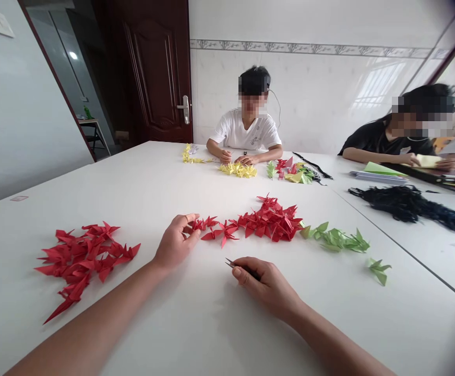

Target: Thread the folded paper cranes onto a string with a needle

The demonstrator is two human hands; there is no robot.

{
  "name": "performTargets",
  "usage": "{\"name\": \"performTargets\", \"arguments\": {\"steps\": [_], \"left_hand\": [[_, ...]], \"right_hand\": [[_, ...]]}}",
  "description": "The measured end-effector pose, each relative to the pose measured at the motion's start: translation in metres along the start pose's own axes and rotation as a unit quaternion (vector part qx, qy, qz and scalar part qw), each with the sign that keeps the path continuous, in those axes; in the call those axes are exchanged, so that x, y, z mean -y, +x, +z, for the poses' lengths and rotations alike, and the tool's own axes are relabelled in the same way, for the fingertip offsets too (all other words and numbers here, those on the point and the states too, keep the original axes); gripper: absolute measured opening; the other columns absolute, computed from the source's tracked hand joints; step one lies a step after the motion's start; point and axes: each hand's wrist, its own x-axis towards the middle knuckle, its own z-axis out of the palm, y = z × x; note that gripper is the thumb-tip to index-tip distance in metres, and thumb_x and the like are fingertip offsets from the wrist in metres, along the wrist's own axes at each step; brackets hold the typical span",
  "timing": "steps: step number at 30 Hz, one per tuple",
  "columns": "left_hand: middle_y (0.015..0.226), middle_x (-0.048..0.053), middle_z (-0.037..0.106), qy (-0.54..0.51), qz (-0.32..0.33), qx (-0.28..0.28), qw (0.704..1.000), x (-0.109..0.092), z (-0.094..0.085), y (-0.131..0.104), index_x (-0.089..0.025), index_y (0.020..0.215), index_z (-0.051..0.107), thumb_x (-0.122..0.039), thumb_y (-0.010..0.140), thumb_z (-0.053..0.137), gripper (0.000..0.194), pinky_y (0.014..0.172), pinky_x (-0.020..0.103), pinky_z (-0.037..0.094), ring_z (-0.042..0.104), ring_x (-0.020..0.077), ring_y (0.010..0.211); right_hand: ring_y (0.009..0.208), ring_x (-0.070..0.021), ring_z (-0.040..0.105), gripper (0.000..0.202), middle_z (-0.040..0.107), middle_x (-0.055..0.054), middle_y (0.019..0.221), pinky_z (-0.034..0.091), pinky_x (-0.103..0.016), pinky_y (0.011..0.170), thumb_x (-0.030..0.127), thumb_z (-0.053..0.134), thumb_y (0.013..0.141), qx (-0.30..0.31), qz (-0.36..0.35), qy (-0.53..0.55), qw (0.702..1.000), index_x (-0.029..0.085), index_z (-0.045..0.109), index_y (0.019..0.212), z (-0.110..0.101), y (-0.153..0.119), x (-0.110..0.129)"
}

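Note:
My left hand (177, 241) is at the left end of a row of red folded paper cranes. Its thumb and fingers are closed around a small red paper crane (201, 224). My right hand (268, 286) is closed on dark tweezers (229, 262), whose two thin points stick out to the left, slightly apart; most of the tool is hidden in the palm. The points are just in front of another red crane (225, 232), without touching it. Beyond it, a heap of red cranes (274, 222) runs on into green cranes (339, 239).
A separate pile of red cranes (82, 256) lies left of my left arm. One green crane (378, 270) sits at the right. Across the white table (160, 183), a person (247, 130) handles yellow cranes (238, 169). Black cords (411, 203) lie near a second person (392, 138) holding paper.

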Motion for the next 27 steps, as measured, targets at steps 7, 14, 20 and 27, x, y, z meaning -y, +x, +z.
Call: {"name": "performTargets", "arguments": {"steps": [7,14,20,27], "left_hand": [[0.099,0.007,0.060,-0.060,-0.055,0.076,0.994,0.005,0.001,0.003,-0.017,0.116,0.048,-0.032,0.071,0.055,0.047,0.063,0.027,0.049,0.060,0.0149,0.075],[0.095,0.007,0.062,-0.022,-0.017,0.041,0.999,0.008,0.003,0.002,-0.015,0.096,0.061,-0.022,0.069,0.054,0.029,0.062,0.024,0.050,0.061,0.0128,0.070],[0.100,0.007,0.061,0.140,0.044,0.066,0.987,0.019,-0.041,0.019,-0.016,0.097,0.063,-0.020,0.072,0.050,0.029,0.071,0.025,0.049,0.060,0.0140,0.076],[0.106,0.009,0.060,0.407,-0.102,0.043,0.907,0.034,-0.151,0.039,-0.019,0.092,0.067,-0.015,0.064,0.055,0.030,0.086,0.033,0.039,0.055,0.0247,0.098]], "right_hand": [[0.054,-0.0089,0.035,0.033,0.048,0.002,0.062,0.028,-0.021,0.049,0.044,0.040,0.084,0.004,-0.009,-0.009,1.000,0.018,0.060,0.083,0.000,0.002,-0.001],[0.060,-0.0130,0.049,0.037,0.060,-0.001,0.070,0.037,-0.022,0.052,0.047,0.041,0.082,0.005,0.010,-0.047,0.999,0.020,0.063,0.092,0.001,-0.001,0.001],[0.061,-0.0174,0.057,0.043,0.067,-0.003,0.076,0.042,-0.023,0.050,0.055,0.043,0.078,0.005,0.034,-0.075,0.997,0.022,0.065,0.096,0.002,0.001,-0.009],[0.058,-0.0186,0.056,0.041,0.067,-0.005,0.075,0.042,-0.026,0.048,0.053,0.045,0.078,0.020,0.007,-0.097,0.995,0.024,0.063,0.100,0.002,0.000,-0.021]]}}
